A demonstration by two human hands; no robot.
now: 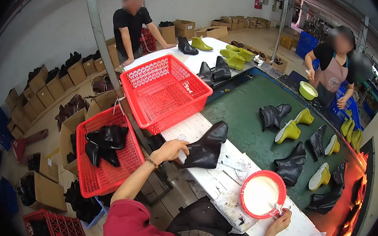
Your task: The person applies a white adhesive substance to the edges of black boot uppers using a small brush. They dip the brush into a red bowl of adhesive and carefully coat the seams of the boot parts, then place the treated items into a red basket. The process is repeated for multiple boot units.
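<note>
My left hand [171,150] grips a black ankle boot [207,148] by its shaft, the toe pointing away up and to the right, over the white work ledge [217,183]. Closer to me on that ledge stands a red bowl [282,190] of thick white liquid. The fingers of my right hand [279,223] close around the handle of a small brush [278,208] at the bowl's near rim. The brush's working end is hard to make out. A crumpled pale cloth [237,164] lies between boot and bowl.
A green conveyor belt [237,109] carries black boots [290,163] and yellow-green boot pieces [288,132] toward a glowing opening [359,193]. One red basket [170,106] sits ahead; another, left [112,169], holds black boots. A co-worker [335,69] with a green bowl stands opposite; another person [134,28] leans at the far end.
</note>
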